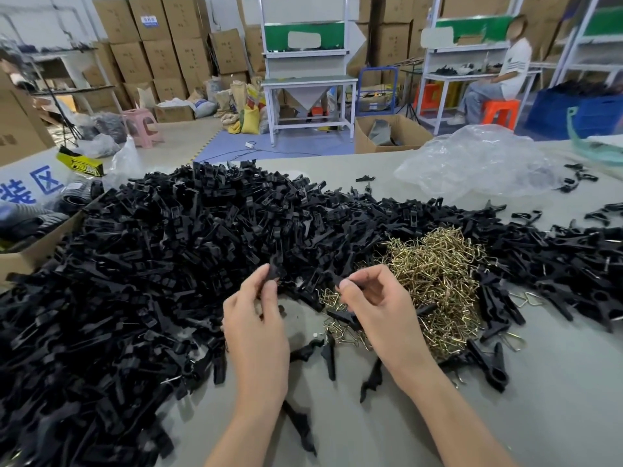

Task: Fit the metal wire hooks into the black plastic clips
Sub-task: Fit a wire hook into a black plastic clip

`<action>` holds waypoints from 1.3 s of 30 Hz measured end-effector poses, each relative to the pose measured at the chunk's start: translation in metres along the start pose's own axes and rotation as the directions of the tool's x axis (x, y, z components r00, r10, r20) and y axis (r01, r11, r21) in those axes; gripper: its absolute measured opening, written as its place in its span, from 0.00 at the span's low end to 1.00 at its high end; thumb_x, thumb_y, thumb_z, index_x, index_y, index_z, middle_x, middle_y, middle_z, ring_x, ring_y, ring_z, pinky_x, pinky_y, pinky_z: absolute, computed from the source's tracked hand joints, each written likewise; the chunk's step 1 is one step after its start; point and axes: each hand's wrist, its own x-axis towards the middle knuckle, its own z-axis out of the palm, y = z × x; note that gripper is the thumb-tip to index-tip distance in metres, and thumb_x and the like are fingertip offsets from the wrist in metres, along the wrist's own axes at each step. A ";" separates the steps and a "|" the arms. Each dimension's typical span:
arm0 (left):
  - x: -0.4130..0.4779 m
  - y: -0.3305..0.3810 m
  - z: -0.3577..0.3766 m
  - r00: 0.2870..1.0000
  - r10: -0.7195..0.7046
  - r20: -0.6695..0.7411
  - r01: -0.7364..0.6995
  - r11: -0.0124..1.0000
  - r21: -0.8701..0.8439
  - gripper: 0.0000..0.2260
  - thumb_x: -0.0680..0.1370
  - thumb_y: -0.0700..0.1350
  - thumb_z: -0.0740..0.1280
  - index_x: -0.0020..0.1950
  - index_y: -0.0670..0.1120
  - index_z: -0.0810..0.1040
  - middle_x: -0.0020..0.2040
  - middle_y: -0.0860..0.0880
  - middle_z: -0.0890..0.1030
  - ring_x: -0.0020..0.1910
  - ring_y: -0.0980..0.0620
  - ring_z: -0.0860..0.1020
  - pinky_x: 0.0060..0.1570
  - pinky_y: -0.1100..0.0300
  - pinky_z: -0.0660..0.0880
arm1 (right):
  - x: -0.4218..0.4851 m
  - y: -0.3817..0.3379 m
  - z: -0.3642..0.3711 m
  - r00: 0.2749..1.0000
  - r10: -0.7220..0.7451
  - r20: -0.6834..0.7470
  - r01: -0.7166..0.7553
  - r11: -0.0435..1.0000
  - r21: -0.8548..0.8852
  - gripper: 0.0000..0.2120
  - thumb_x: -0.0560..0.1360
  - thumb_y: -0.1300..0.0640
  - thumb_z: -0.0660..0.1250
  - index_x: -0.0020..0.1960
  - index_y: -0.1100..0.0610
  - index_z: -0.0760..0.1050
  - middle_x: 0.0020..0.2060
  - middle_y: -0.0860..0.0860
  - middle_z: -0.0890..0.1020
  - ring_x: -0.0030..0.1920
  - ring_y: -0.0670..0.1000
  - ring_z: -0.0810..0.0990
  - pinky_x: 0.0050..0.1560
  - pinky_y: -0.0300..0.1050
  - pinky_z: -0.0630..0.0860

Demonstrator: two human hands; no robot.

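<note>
1. Bench [539, 399]: matt grey-green top, bare along the near edge and toward the near right corner.
2. Room beyond the far edge: stacked cartons [161, 45] against the back wall; white-framed workstation [310, 85] mid-floor; pink stool [143, 124] at left; seated person [505, 72] on an orange stool [500, 112] at right, blue crate [573, 112] beside.
3. Clear plastic bag [478, 166]: crumpled, near the far right corner.
4. Cardboard box [20, 257]: open, at the left edge, dark items inside.
5. Black plastic clips [151, 264]: long, tapered pieces in one large loose heap. Heaped over the left half from near edge to far edge, then in a band toward the right edge; strays on the bare top around the hands.
6. Metal wire hooks [435, 274]: brass-coloured bent wire in a tangled mound right of centre, with clips on its far and right sides; a few singles toward the near edge.
7. Left hand [256, 328]: at centre, thumb and forefinger pinching the left clip [274, 269].
8. Right hand [381, 315]: just beside, not touching, pinching the right clip [337, 281] at the fingertips, other fingers loosely curled.
</note>
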 end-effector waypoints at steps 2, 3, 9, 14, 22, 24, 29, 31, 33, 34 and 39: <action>-0.004 0.005 0.000 0.999 0.008 0.052 -0.007 1.000 -0.020 0.10 0.81 0.51 0.66 0.57 0.68 0.76 0.54 0.58 0.78 0.52 0.64 0.76 0.49 0.69 0.72 | 0.001 -0.002 -0.001 1.000 0.022 -0.011 -0.022 1.000 0.014 0.04 0.76 0.59 0.72 0.48 0.56 0.77 0.40 0.47 0.84 0.42 0.44 0.82 0.46 0.35 0.77; -0.007 0.006 0.000 0.997 0.007 0.076 -0.004 0.999 -0.043 0.11 0.80 0.49 0.68 0.56 0.68 0.77 0.52 0.58 0.80 0.51 0.63 0.77 0.47 0.72 0.71 | 0.002 -0.002 -0.002 0.999 0.043 -0.014 -0.043 0.998 0.035 0.04 0.76 0.60 0.73 0.47 0.57 0.77 0.41 0.46 0.85 0.42 0.43 0.82 0.46 0.33 0.77; -0.015 0.012 0.006 0.993 -0.008 0.118 0.028 0.985 -0.171 0.15 0.73 0.46 0.73 0.52 0.68 0.81 0.50 0.63 0.84 0.50 0.62 0.81 0.47 0.75 0.72 | 0.000 -0.003 -0.004 0.990 0.124 0.074 -0.135 0.974 0.181 0.08 0.76 0.64 0.72 0.42 0.54 0.76 0.48 0.48 0.85 0.50 0.49 0.84 0.52 0.34 0.78; -0.015 0.008 0.016 0.975 0.022 0.222 0.032 0.972 -0.233 0.11 0.77 0.42 0.71 0.53 0.59 0.83 0.51 0.58 0.86 0.52 0.59 0.83 0.49 0.71 0.75 | 0.003 0.000 0.002 0.992 0.073 0.107 -0.092 0.976 0.195 0.11 0.78 0.66 0.69 0.56 0.52 0.81 0.48 0.48 0.86 0.53 0.48 0.85 0.55 0.38 0.80; -0.014 0.012 0.013 0.972 -0.037 0.234 0.099 0.960 -0.263 0.11 0.77 0.38 0.72 0.49 0.55 0.85 0.46 0.55 0.86 0.45 0.58 0.84 0.43 0.72 0.76 | 0.005 0.001 0.005 0.985 0.087 0.148 -0.110 0.982 0.154 0.11 0.78 0.63 0.70 0.56 0.51 0.83 0.51 0.49 0.87 0.55 0.48 0.85 0.58 0.40 0.80; -0.016 0.013 0.012 0.971 -0.041 0.234 0.101 0.962 -0.253 0.12 0.77 0.40 0.72 0.49 0.58 0.85 0.47 0.57 0.86 0.47 0.58 0.83 0.45 0.70 0.77 | 0.004 0.001 0.006 0.983 0.095 0.160 -0.122 0.978 0.169 0.11 0.78 0.64 0.70 0.56 0.51 0.82 0.50 0.51 0.87 0.53 0.49 0.85 0.54 0.39 0.80; -0.017 0.014 0.009 0.971 -0.038 0.237 0.107 0.953 -0.282 0.13 0.77 0.41 0.72 0.49 0.62 0.84 0.45 0.54 0.85 0.44 0.58 0.83 0.43 0.71 0.76 | 0.002 0.000 0.005 0.983 0.067 0.168 -0.098 0.978 0.184 0.18 0.78 0.65 0.70 0.57 0.42 0.83 0.47 0.54 0.86 0.48 0.49 0.86 0.51 0.37 0.80; -0.017 0.013 0.009 0.971 -0.044 0.233 0.112 0.952 -0.286 0.12 0.77 0.40 0.72 0.48 0.59 0.85 0.44 0.54 0.85 0.42 0.60 0.82 0.42 0.71 0.75 | 0.002 0.001 0.004 0.981 0.075 0.176 -0.107 0.978 0.179 0.18 0.78 0.64 0.70 0.57 0.41 0.83 0.47 0.54 0.86 0.48 0.50 0.86 0.52 0.39 0.81; -0.017 0.013 0.008 0.969 -0.048 0.244 0.119 0.950 -0.287 0.11 0.77 0.39 0.72 0.47 0.56 0.85 0.41 0.53 0.85 0.38 0.62 0.81 0.39 0.72 0.75 | 0.002 0.003 0.004 0.981 0.078 0.179 -0.110 0.978 0.178 0.17 0.78 0.63 0.71 0.58 0.42 0.83 0.48 0.54 0.86 0.49 0.52 0.86 0.53 0.40 0.81; -0.017 0.014 0.008 0.967 -0.049 0.250 0.123 0.949 -0.289 0.10 0.77 0.38 0.72 0.48 0.55 0.85 0.41 0.53 0.84 0.37 0.62 0.80 0.38 0.72 0.74 | 0.002 0.004 0.004 0.980 0.075 0.183 -0.108 0.978 0.177 0.17 0.78 0.63 0.71 0.58 0.42 0.83 0.49 0.54 0.86 0.49 0.52 0.86 0.53 0.41 0.81; -0.019 0.016 0.006 0.961 -0.002 0.276 0.081 0.959 -0.273 0.09 0.78 0.39 0.71 0.48 0.54 0.84 0.42 0.56 0.85 0.38 0.63 0.81 0.39 0.72 0.74 | 0.003 0.004 0.003 0.976 0.083 0.201 -0.131 0.962 0.240 0.15 0.71 0.55 0.75 0.57 0.48 0.84 0.53 0.53 0.86 0.53 0.52 0.86 0.52 0.43 0.82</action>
